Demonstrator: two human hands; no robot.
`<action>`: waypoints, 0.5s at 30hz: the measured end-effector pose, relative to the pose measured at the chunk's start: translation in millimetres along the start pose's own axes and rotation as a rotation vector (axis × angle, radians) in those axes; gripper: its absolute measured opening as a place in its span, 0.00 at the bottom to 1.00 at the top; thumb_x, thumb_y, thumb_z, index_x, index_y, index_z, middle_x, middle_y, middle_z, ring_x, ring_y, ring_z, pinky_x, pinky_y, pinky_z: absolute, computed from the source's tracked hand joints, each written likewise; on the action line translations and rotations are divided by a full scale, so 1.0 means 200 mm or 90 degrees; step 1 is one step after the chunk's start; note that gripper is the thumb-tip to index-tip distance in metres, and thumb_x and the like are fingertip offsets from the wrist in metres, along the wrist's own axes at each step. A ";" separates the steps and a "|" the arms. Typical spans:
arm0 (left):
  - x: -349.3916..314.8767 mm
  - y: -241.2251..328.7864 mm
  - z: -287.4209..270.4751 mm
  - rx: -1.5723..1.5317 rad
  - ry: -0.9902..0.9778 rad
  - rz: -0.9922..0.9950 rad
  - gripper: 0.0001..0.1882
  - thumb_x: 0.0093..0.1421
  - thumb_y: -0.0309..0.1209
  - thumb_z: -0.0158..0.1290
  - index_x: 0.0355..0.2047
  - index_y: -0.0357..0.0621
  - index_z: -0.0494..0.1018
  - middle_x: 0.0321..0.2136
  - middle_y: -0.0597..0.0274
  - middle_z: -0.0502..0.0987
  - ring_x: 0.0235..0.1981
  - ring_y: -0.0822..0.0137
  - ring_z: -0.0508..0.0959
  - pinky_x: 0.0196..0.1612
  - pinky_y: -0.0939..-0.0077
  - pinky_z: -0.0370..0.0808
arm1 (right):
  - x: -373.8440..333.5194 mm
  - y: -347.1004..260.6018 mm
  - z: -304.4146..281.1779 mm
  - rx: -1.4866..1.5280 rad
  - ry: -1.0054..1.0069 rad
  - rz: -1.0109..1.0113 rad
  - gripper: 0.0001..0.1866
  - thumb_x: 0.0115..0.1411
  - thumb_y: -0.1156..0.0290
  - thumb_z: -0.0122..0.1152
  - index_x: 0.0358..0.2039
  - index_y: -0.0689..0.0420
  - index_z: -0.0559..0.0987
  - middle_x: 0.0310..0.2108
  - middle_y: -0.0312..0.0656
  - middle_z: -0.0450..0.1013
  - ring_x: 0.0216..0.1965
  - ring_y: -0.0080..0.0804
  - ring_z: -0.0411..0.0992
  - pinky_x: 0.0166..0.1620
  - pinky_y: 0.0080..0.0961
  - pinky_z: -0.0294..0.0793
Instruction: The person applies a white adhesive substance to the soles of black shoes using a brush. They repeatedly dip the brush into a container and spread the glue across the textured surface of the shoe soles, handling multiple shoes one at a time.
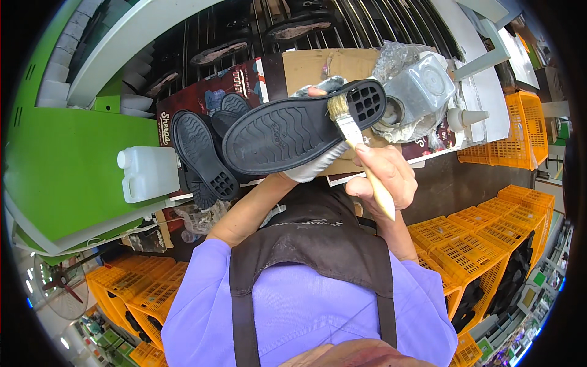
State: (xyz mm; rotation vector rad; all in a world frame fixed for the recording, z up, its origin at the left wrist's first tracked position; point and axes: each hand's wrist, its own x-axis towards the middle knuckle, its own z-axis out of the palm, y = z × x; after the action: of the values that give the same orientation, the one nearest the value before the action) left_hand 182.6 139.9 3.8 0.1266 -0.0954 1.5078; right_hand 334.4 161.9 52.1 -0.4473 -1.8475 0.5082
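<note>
A large black shoe sole [284,131] lies tread side up in my left hand [319,166], which wears a white glove with a bare fingertip showing at the far edge. That hand is closed around the sole from below, and most of its fingers are hidden. Between the fingers of my right hand [391,174] is a paintbrush [350,129] with a pale wooden handle. Its bristles touch the sole beside the gridded heel part. More black soles [205,153] are piled just left of the held one.
A white plastic jug [150,174] stands at left by a green panel [73,177]. Cardboard [306,70], a clear plastic container [422,85] and a nozzle bottle [468,118] lie ahead. Beyond are metal rollers [391,24] carrying dark shoes. Orange crates [471,244] stand at right and behind left.
</note>
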 end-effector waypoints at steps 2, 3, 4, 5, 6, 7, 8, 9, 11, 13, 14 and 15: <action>0.00 -0.01 -0.01 -0.035 -0.044 0.010 0.26 0.61 0.44 0.45 0.54 0.43 0.57 0.51 0.57 0.63 0.56 0.66 0.62 0.58 0.70 0.60 | 0.00 -0.01 0.01 0.008 -0.005 0.003 0.29 0.49 0.49 0.62 0.34 0.68 0.77 0.19 0.45 0.72 0.18 0.31 0.70 0.21 0.20 0.66; 0.01 -0.01 -0.02 -0.053 -0.067 0.015 0.26 0.60 0.44 0.45 0.54 0.43 0.57 0.51 0.57 0.63 0.56 0.66 0.61 0.58 0.70 0.60 | 0.00 -0.01 0.02 0.007 -0.003 0.001 0.29 0.49 0.49 0.63 0.34 0.68 0.77 0.19 0.45 0.72 0.18 0.31 0.70 0.20 0.20 0.66; 0.02 -0.01 -0.06 -0.120 -0.059 -0.004 0.26 0.60 0.43 0.46 0.54 0.43 0.57 0.50 0.58 0.63 0.56 0.67 0.61 0.58 0.71 0.61 | 0.00 -0.01 0.03 0.009 -0.001 -0.001 0.29 0.49 0.49 0.63 0.33 0.68 0.77 0.19 0.45 0.73 0.18 0.31 0.70 0.20 0.20 0.66; 0.02 0.01 -0.12 -0.188 -0.052 -0.024 0.27 0.60 0.43 0.47 0.55 0.43 0.57 0.50 0.58 0.64 0.56 0.67 0.61 0.58 0.71 0.61 | 0.00 -0.01 0.03 0.010 0.001 -0.002 0.28 0.48 0.50 0.64 0.33 0.68 0.77 0.18 0.45 0.73 0.18 0.31 0.70 0.20 0.20 0.65; 0.03 0.01 -0.18 -0.256 -0.044 -0.044 0.27 0.60 0.42 0.48 0.55 0.43 0.56 0.50 0.59 0.64 0.56 0.68 0.61 0.57 0.72 0.61 | -0.01 -0.01 0.04 0.015 0.001 -0.005 0.28 0.48 0.50 0.64 0.33 0.68 0.77 0.18 0.45 0.73 0.18 0.31 0.71 0.20 0.20 0.66; 0.02 0.02 -0.22 -0.225 -0.011 -0.033 0.27 0.60 0.41 0.48 0.55 0.42 0.56 0.50 0.60 0.64 0.56 0.68 0.61 0.57 0.73 0.61 | 0.00 -0.02 0.05 0.019 0.000 -0.007 0.28 0.48 0.50 0.64 0.32 0.68 0.77 0.18 0.45 0.73 0.17 0.32 0.71 0.20 0.20 0.66; 0.02 0.01 -0.26 -0.193 0.022 -0.022 0.26 0.60 0.40 0.48 0.55 0.42 0.56 0.50 0.60 0.64 0.56 0.69 0.62 0.58 0.74 0.61 | 0.00 -0.02 0.06 0.023 0.001 -0.009 0.27 0.48 0.51 0.65 0.32 0.68 0.77 0.18 0.45 0.73 0.17 0.32 0.71 0.20 0.20 0.66; 0.02 0.01 -0.26 -0.149 0.048 -0.016 0.26 0.60 0.40 0.48 0.55 0.42 0.56 0.50 0.61 0.64 0.56 0.70 0.62 0.58 0.74 0.61 | -0.01 -0.02 0.06 0.027 -0.004 -0.010 0.26 0.45 0.53 0.67 0.34 0.65 0.78 0.19 0.43 0.73 0.18 0.30 0.71 0.21 0.20 0.67; 0.01 0.01 -0.26 -0.043 0.096 -0.008 0.25 0.60 0.38 0.48 0.55 0.42 0.57 0.50 0.62 0.64 0.55 0.71 0.63 0.58 0.76 0.61 | -0.01 -0.02 0.06 0.035 -0.013 -0.011 0.27 0.39 0.57 0.72 0.38 0.60 0.78 0.21 0.40 0.73 0.19 0.28 0.71 0.22 0.19 0.69; 0.01 -0.01 -0.22 0.180 0.123 0.017 0.25 0.60 0.37 0.48 0.55 0.42 0.57 0.50 0.64 0.64 0.55 0.72 0.63 0.58 0.77 0.61 | -0.01 -0.02 0.07 0.048 -0.015 -0.009 0.27 0.40 0.57 0.72 0.38 0.60 0.78 0.21 0.40 0.73 0.19 0.29 0.71 0.22 0.19 0.69; 0.00 -0.02 -0.20 0.343 0.129 0.041 0.25 0.60 0.36 0.48 0.55 0.42 0.57 0.50 0.64 0.65 0.54 0.73 0.64 0.58 0.77 0.61 | -0.01 -0.02 0.08 0.054 -0.016 -0.008 0.26 0.40 0.57 0.71 0.38 0.60 0.78 0.21 0.40 0.73 0.20 0.29 0.71 0.22 0.20 0.69; 0.00 -0.02 -0.19 0.393 0.133 0.046 0.25 0.60 0.36 0.48 0.55 0.43 0.57 0.50 0.64 0.65 0.54 0.73 0.64 0.59 0.77 0.61 | -0.01 -0.02 0.08 0.066 -0.017 -0.007 0.26 0.41 0.57 0.71 0.38 0.60 0.78 0.21 0.40 0.73 0.20 0.30 0.71 0.22 0.20 0.69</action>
State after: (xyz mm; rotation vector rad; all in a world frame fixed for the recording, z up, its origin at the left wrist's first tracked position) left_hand 186.1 144.7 -34.3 0.4603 0.5417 1.5727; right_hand 319.0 154.5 47.7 -0.3627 -1.8383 0.6023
